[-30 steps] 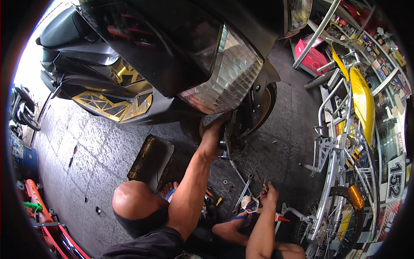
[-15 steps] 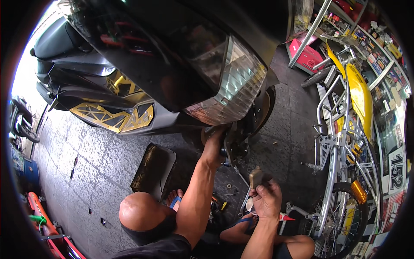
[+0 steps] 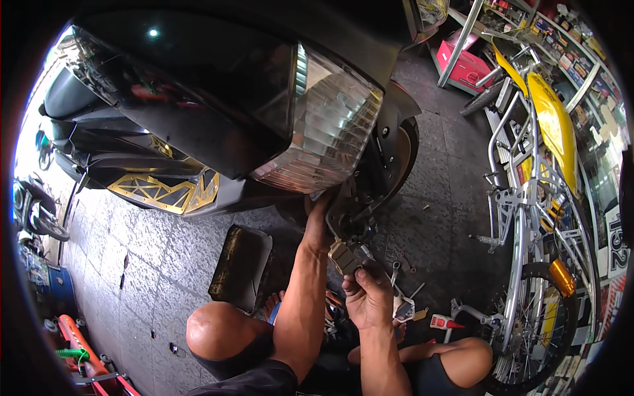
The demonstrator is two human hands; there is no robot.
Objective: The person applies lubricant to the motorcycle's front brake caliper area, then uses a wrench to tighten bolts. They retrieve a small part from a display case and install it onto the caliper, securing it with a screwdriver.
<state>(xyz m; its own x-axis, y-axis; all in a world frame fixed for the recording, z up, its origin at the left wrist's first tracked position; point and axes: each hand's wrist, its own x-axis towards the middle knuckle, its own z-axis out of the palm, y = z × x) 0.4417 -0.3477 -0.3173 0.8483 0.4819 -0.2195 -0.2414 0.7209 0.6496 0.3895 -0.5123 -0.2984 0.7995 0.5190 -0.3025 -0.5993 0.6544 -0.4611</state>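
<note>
My left hand (image 3: pixel 318 218) reaches up beneath the headlight (image 3: pixel 333 132) of a black scooter (image 3: pixel 218 79), beside the dark front fork and brake area (image 3: pixel 350 214); its fingers are hidden there. My right hand (image 3: pixel 366 297) pinches brass-coloured brake pads (image 3: pixel 345 257) between thumb and fingers, just below that area and to the right of my left forearm. Tools (image 3: pixel 396 274) and small parts lie on the floor behind and right of it.
A metal tray (image 3: pixel 224 274) lies left of my arms. A yellow dirt bike (image 3: pixel 548 138) stands along the right, before cluttered shelving (image 3: pixel 581 53). A pink box (image 3: pixel 462 66) is at the back right. A red floor jack (image 3: pixel 89 353) is at lower left, a blue drum (image 3: pixel 53 284) above it.
My right hand has risen from the floor and moved leftward with the brake pads, now close under the front wheel area. My left hand stays under the fairing; the view has shifted slightly.
</note>
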